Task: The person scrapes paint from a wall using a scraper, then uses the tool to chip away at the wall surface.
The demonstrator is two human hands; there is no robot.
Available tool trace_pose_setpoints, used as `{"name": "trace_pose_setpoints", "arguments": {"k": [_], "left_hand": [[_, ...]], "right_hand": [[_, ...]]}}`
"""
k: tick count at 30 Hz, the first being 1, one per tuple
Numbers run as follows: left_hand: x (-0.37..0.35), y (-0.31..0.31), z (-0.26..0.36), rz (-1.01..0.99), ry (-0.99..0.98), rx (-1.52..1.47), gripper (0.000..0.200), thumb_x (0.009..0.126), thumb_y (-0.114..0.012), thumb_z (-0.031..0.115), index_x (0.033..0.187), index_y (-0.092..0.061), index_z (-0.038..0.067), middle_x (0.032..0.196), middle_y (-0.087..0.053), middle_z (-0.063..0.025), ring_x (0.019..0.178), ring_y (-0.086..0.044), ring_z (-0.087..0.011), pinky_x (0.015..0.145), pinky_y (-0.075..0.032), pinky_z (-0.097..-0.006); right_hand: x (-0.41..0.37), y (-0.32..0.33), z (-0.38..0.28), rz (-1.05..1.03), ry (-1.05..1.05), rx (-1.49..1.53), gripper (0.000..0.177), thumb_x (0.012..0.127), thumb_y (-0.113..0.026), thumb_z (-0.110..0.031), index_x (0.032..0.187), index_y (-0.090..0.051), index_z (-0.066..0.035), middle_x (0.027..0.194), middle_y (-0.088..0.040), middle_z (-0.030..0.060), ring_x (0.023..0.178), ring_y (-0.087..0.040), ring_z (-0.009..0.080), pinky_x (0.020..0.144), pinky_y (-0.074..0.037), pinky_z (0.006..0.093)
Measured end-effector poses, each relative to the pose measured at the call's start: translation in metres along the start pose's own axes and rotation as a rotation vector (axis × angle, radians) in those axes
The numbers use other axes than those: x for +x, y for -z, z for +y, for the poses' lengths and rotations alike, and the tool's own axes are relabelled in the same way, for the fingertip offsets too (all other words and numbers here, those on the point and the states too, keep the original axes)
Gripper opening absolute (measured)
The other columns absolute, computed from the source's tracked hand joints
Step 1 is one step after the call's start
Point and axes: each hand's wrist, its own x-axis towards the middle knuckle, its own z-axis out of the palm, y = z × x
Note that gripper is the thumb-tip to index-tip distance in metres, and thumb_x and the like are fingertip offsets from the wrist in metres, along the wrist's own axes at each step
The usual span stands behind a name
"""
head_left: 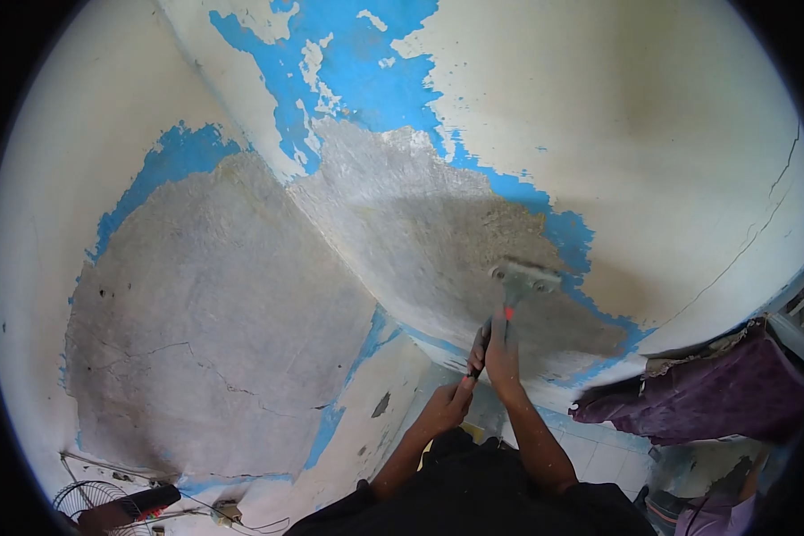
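Forearms [542, 447] slanted forward and inward, converging on one scraper [518, 288] held up at the wall [679, 179]. Right hand [502, 350] wrapped round the upper handle, close to a red band [509, 314]; left hand [448, 406] closed round its lower end. Blade over the right side of the bare grey patch [429, 223], near its edge of blue paint [569, 241]; actual contact hard to tell. Handle partly hidden by fingers. At lower left, fan [71, 500] cut off by the dark rim.

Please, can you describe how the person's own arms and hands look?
The left hand and right hand are ungloved and the forearms bare, below the black sleeves of a black top. No wristwear is visible.
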Motion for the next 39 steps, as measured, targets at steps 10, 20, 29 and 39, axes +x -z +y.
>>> {"name": "trace_pose_setpoints", "arguments": {"k": [10, 20, 29, 39], "left_hand": [[0.007, -0.035, 0.01, -0.095, -0.055, -0.285, 0.054, 0.098, -0.038, 0.053, 0.068, -0.046, 0.009, 0.052, -0.041, 0.0018, 0.042, -0.04, -0.0071, 0.04, -0.03, -0.0246], [0.002, -0.01, -0.017, -0.032, 0.015, 0.064, 0.055, 0.097, -0.041, 0.051, 0.067, -0.05, 0.005, 0.056, -0.046, 0.0, 0.051, -0.044, -0.0099, 0.049, -0.036, -0.0279], [0.038, -0.024, -0.09, -0.019, -0.018, 0.093, 0.056, 0.097, -0.041, 0.051, 0.071, -0.053, 0.004, 0.058, -0.048, -0.0009, 0.054, -0.047, -0.0118, 0.052, -0.039, -0.0308], [0.041, -0.021, -0.035, 0.004, -0.143, 0.17, 0.05, 0.097, -0.047, 0.043, 0.072, -0.054, 0.001, 0.058, -0.05, -0.0022, 0.054, -0.046, -0.0111, 0.053, -0.039, -0.0299]], "right_hand": [[-0.007, 0.018, -0.026, -0.14, 0.013, -0.022, 0.045, 0.099, -0.034, -0.053, 0.086, -0.039, -0.01, 0.057, -0.04, 0.0028, 0.037, -0.039, 0.0147, 0.038, -0.04, 0.0305], [-0.013, 0.04, 0.017, -0.155, -0.112, 0.118, 0.051, 0.097, -0.031, -0.058, 0.084, -0.037, -0.009, 0.059, -0.039, 0.0047, 0.044, -0.043, 0.018, 0.047, -0.046, 0.035], [-0.004, 0.059, 0.089, 0.088, -0.08, 0.024, 0.051, 0.099, -0.033, -0.053, 0.075, -0.038, -0.007, 0.055, -0.037, 0.0025, 0.04, -0.041, 0.0142, 0.039, -0.041, 0.0309], [-0.011, 0.042, 0.032, 0.158, 0.056, 0.033, 0.055, 0.097, -0.032, -0.059, 0.075, -0.041, -0.009, 0.054, -0.036, 0.0013, 0.037, -0.038, 0.0147, 0.039, -0.038, 0.0307]]}}
